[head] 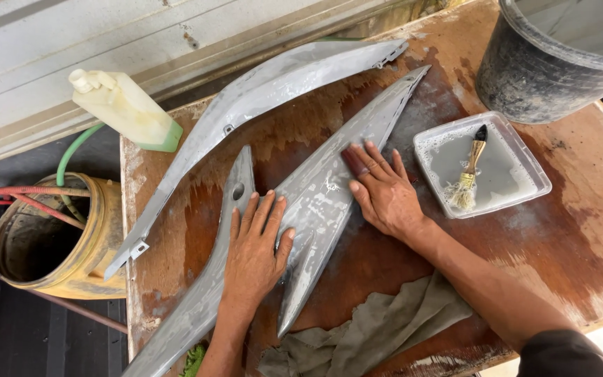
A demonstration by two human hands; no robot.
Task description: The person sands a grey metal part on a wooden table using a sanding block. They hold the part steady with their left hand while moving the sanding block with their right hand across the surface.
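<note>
Grey pointed panel (329, 188), dull and wet, under 2 flat, open hands: left hand (254, 251), right hand (383, 192).

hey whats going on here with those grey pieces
A person is working on long, pointed grey panels laid on a wet wooden table. The left hand lies flat on the middle panel, while the right hand presses a small reddish-brown pad against its surface. Another panel lies behind. A brush rests in a shallow tray of cloudy water on the right, a dark bucket stands behind it, and a rag lies at the near edge.
</note>
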